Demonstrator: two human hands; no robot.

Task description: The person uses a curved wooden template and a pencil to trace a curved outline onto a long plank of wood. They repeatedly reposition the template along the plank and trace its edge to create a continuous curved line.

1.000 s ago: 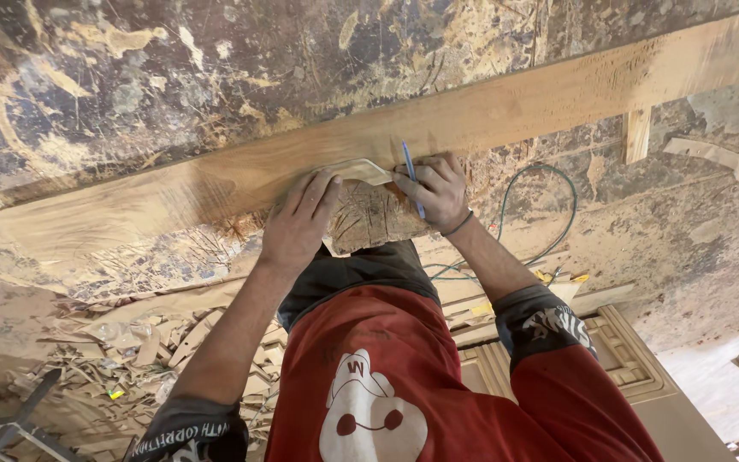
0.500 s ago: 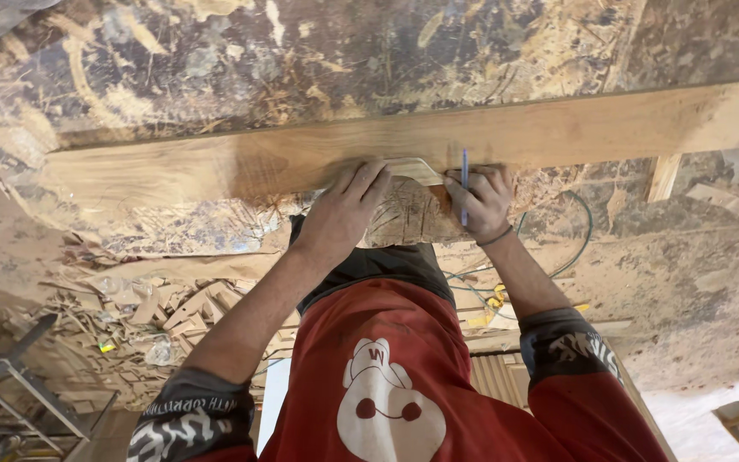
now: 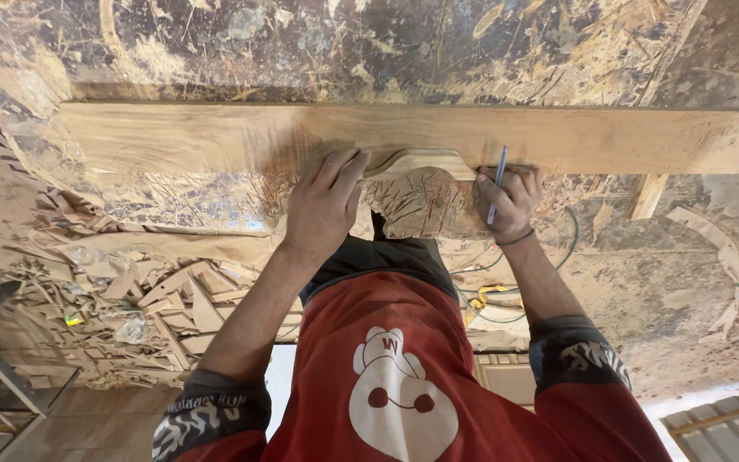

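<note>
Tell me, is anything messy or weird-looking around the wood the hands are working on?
Yes. A heap of wood offcuts and shavings lies scattered beside the person's left hand. The right hand, holding a blue pencil, rests by the long plank, which looks fine.

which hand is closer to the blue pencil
Right. The right hand grips the blue pencil; the left hand lies flat on the curved wooden template, apart from it.

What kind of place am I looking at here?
Most likely a woodworking shop. A long wooden plank lies on a scarred workbench, wood offcuts litter the floor, and the right hand holds a pencil.
</note>
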